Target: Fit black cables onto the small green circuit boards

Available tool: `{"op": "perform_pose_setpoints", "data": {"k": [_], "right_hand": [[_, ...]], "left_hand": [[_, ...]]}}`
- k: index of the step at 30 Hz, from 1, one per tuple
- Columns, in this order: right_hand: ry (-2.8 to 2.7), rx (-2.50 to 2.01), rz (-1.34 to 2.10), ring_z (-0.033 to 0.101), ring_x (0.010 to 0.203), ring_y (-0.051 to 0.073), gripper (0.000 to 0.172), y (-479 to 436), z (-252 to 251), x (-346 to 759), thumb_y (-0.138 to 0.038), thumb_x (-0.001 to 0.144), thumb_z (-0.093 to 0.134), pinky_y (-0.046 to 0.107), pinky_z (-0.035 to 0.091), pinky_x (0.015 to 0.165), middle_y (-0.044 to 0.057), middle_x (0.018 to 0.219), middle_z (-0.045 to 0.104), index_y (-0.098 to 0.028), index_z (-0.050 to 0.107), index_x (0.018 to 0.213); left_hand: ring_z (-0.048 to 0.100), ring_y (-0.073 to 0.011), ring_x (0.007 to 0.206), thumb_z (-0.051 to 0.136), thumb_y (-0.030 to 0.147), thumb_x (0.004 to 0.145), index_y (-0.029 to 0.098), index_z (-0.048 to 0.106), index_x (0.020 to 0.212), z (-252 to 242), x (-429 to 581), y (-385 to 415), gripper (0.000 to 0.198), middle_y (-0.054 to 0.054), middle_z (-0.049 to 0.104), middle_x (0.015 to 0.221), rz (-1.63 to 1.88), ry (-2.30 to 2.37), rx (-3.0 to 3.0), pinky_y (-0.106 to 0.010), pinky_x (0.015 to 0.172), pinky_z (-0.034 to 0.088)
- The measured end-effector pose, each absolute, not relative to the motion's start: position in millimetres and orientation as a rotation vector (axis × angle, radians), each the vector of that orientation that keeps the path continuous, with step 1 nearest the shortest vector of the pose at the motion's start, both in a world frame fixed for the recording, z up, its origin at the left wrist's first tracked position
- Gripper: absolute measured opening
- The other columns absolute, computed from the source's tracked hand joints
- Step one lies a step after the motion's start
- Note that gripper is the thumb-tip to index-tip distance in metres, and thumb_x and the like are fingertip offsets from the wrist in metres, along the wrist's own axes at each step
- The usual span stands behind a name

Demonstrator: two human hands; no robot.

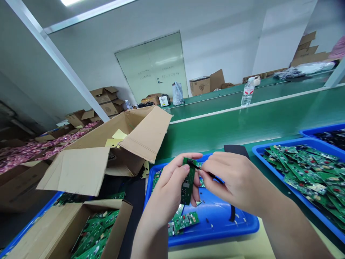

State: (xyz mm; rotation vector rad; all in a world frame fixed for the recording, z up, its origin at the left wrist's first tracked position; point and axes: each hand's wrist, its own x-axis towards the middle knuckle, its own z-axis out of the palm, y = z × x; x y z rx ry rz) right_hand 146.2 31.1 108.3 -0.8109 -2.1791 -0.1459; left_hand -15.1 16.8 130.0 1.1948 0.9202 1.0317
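The green desk (242, 122) carries an open cardboard box (88, 169) and a blue tray (215, 225). Above the tray, the left hand (169, 190) has its fingers pinching a circuit board (188, 180) upright. The right hand (237, 180) has its fingers pinching a black strip (214, 176) at the board's top.

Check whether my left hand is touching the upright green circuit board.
Touching. The head view shows the left hand pinching the circuit board between thumb and fingers.
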Motion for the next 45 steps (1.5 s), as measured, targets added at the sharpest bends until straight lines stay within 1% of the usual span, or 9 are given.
{"op": "perform_pose_setpoints", "data": {"k": [11, 19, 23, 26, 28, 31, 39, 42, 45], "right_hand": [[-2.178, -0.805, -0.184, 0.042, 0.053, 0.012, 0.033, 30, 108, 144, -0.015, 0.090, 0.040, 0.026, 0.031, 0.052, 0.000, 0.055, 0.050, -0.018, 0.052, 0.059], [-2.112, -0.879, -0.019, 0.045, 0.056, 0.012, 0.027, 32, 108, 149, -0.015, 0.089, 0.042, 0.027, 0.032, 0.054, 0.000, 0.059, 0.054, -0.017, 0.053, 0.064], [-2.085, -0.926, 0.008, 0.046, 0.056, 0.012, 0.026, 35, 108, 153, -0.017, 0.090, 0.043, 0.026, 0.031, 0.055, 0.000, 0.059, 0.053, -0.017, 0.053, 0.066], [-2.068, -0.939, -0.017, 0.046, 0.056, 0.012, 0.027, 36, 108, 155, -0.018, 0.091, 0.043, 0.026, 0.033, 0.055, 0.000, 0.058, 0.053, -0.017, 0.053, 0.066], [-2.045, -0.934, -0.045, 0.048, 0.056, 0.013, 0.026, 36, 108, 156, -0.019, 0.091, 0.045, 0.026, 0.035, 0.056, 0.000, 0.060, 0.056, -0.017, 0.056, 0.068], [-2.034, -0.923, -0.099, 0.054, 0.060, 0.014, 0.024, 36, 109, 157, -0.020, 0.092, 0.046, 0.027, 0.038, 0.059, 0.002, 0.064, 0.061, -0.016, 0.060, 0.073], [-2.018, -0.854, -0.225, 0.056, 0.067, 0.017, 0.026, 37, 110, 156, -0.021, 0.096, 0.044, 0.028, 0.044, 0.063, 0.005, 0.071, 0.063, -0.016, 0.064, 0.079], [-2.029, -0.851, -0.199, 0.058, 0.073, 0.017, 0.025, 37, 110, 155, -0.020, 0.095, 0.044, 0.029, 0.048, 0.065, 0.008, 0.081, 0.062, -0.015, 0.065, 0.081], [-2.017, -0.888, -0.218, 0.060, 0.079, 0.018, 0.021, 36, 109, 153, -0.019, 0.094, 0.046, 0.031, 0.051, 0.066, 0.014, 0.109, 0.057, -0.016, 0.067, 0.095]], "left_hand": [[0.051, -0.0090, 0.038, 0.046, 0.027, 0.084, 0.016, 0.063, 0.109, 129, -14, 18, 0.032, 0.004, 0.053, 0.055, 1.021, 0.922, 1.232, -0.019, 0.037, 0.040], [0.049, -0.0076, 0.038, 0.045, 0.027, 0.089, 0.015, 0.062, 0.112, 131, -13, 15, 0.031, 0.005, 0.051, 0.053, 1.014, 0.983, 1.338, -0.017, 0.038, 0.039], [0.049, -0.0074, 0.041, 0.043, 0.029, 0.092, 0.015, 0.059, 0.114, 131, -13, 15, 0.031, 0.005, 0.050, 0.053, 0.958, 0.991, 1.422, -0.016, 0.039, 0.039], [0.047, -0.0067, 0.042, 0.042, 0.029, 0.093, 0.014, 0.060, 0.105, 131, -13, 16, 0.026, 0.006, 0.050, 0.053, 0.928, 1.009, 1.495, -0.015, 0.041, 0.038], [0.045, -0.0063, 0.042, 0.041, 0.030, 0.094, 0.015, 0.059, 0.089, 131, -12, 16, 0.024, 0.006, 0.049, 0.051, 0.889, 1.014, 1.551, -0.015, 0.041, 0.037], [0.044, -0.0063, 0.042, 0.039, 0.032, 0.095, 0.017, 0.051, 0.068, 132, -13, 15, 0.032, 0.005, 0.048, 0.049, 0.828, 1.039, 1.636, -0.016, 0.043, 0.036], [0.042, -0.0071, 0.043, 0.037, 0.032, 0.095, 0.019, 0.046, 0.067, 132, -14, 14, 0.032, 0.007, 0.046, 0.049, 0.752, 1.077, 1.735, -0.018, 0.046, 0.036], [0.042, -0.0071, 0.044, 0.037, 0.030, 0.095, 0.019, 0.045, 0.064, 132, -15, 15, 0.034, 0.007, 0.045, 0.048, 0.722, 1.085, 1.760, -0.018, 0.048, 0.037], [0.041, -0.0072, 0.044, 0.036, 0.032, 0.096, 0.019, 0.044, 0.061, 131, -16, 16, 0.038, 0.006, 0.043, 0.047, 0.711, 1.087, 1.763, -0.018, 0.048, 0.036]]}}
